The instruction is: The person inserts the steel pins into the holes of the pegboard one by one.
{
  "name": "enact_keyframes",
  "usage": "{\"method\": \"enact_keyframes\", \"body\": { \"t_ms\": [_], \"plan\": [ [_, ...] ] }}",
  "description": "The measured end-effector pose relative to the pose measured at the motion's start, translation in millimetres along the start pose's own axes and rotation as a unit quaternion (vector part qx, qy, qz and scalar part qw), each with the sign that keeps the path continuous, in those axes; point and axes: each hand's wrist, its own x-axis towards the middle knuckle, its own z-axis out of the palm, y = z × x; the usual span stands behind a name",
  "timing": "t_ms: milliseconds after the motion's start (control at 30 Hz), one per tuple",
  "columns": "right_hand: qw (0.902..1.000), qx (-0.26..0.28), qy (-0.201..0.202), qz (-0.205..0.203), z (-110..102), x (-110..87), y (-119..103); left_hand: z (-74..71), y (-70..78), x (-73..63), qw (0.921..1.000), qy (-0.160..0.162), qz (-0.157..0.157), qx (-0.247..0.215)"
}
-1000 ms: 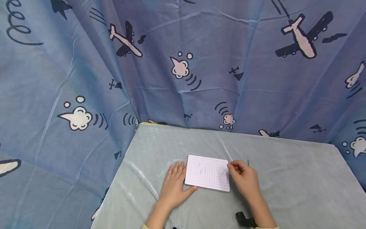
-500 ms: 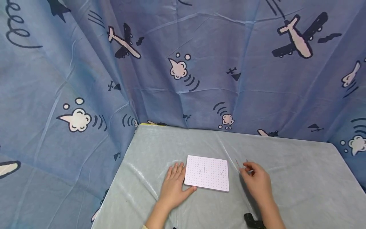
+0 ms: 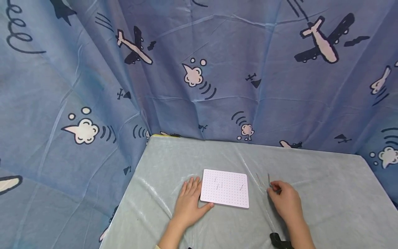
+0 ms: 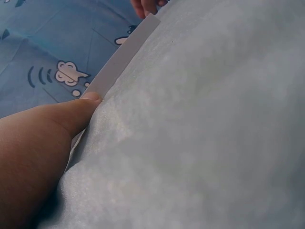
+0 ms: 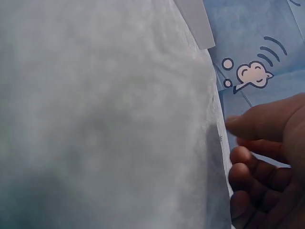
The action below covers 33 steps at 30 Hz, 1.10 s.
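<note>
A white pegboard (image 3: 230, 197) with a grid of small holes lies mid-table, several thin grey pins (image 3: 222, 185) standing in it. My left hand (image 3: 188, 204) lies flat at its left side, fingers straight. The left thumb presses against the near edge, seen in the left wrist view as a pale board side (image 4: 125, 56). Right of the board, my right hand (image 3: 285, 200) hovers low with bent fingers. Its thumb (image 5: 257, 123) and forefinger stay apart with nothing visible between them in the right wrist view. A loose grey pin (image 3: 268, 178) overlaps the right fingertips in the head view.
Another thin pin (image 3: 258, 178) lies between the board and the right hand. A pale wrinkled cloth (image 3: 335, 193) covers the table. A blue curtain (image 3: 174, 107) with printed airplanes closes off the back and left. A black wrist device (image 3: 280, 241) sits by the right wrist.
My right hand has moved from the board's right edge rightward to the loose pins on the cloth. The left hand and the board stay in place.
</note>
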Motion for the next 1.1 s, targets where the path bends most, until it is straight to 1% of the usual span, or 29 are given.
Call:
{"method": "enact_keyframes", "body": {
  "t_ms": [167,367,567,700,800,1100],
  "plan": [
    [0.9998,-0.013,-0.017,0.005,1.1,-0.1,1.2,0.4,-1.1,-0.4,1.0,0.001,0.0,0.004],
    [0.9978,-0.029,-0.057,0.018,-0.8,1.7,-0.2,-0.3,0.3,-1.2,1.0,0.001,0.002,0.002],
    [0.9956,-0.055,-0.075,0.011,-1.0,4.7,-1.1,-0.7,1.1,-1.1,1.0,-0.003,-0.003,0.001],
    [0.9935,-0.067,-0.09,0.017,-0.9,5.4,-3.8,-0.7,0.7,-1.5,1.0,-0.007,-0.006,-0.002],
    [0.9927,-0.073,-0.093,0.021,-1.0,5.1,-5.3,-0.9,0.6,-1.5,1.0,-0.008,-0.005,-0.003],
    [0.9934,-0.078,-0.082,0.02,0.5,5.3,-5.5,-1.1,0.4,-0.2,0.9999,-0.01,-0.006,-0.002]
  ]
}}
